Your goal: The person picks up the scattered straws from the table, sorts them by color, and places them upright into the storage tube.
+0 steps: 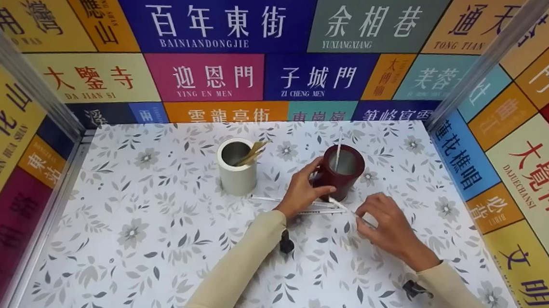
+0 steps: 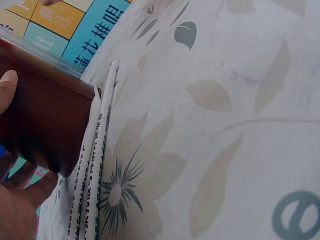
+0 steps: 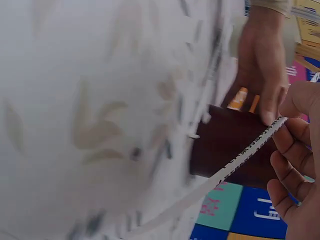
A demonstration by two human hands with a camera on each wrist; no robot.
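My left hand [image 1: 303,188] grips a dark red cup [image 1: 340,184] from its left side; the thumb lies across the front wall. One thin white paper-wrapped stick [image 1: 339,150] stands in that cup. Between thumb and fingers, my right hand [image 1: 388,225] pinches another paper-wrapped stick [image 3: 245,156], which slants in front of the cup and bears dark printed characters. Beside the cup's base, more wrapped sticks [image 2: 102,135] lie on the table, seen close up in the left wrist view. What is inside the paper is hidden.
A white cup [image 1: 239,181] stands to the left of the dark red one, with flat tan strips [image 1: 256,154] leaning out of it. The table [image 1: 156,259] has a floral cover. Panels with printed characters [image 1: 217,25] enclose its back and sides.
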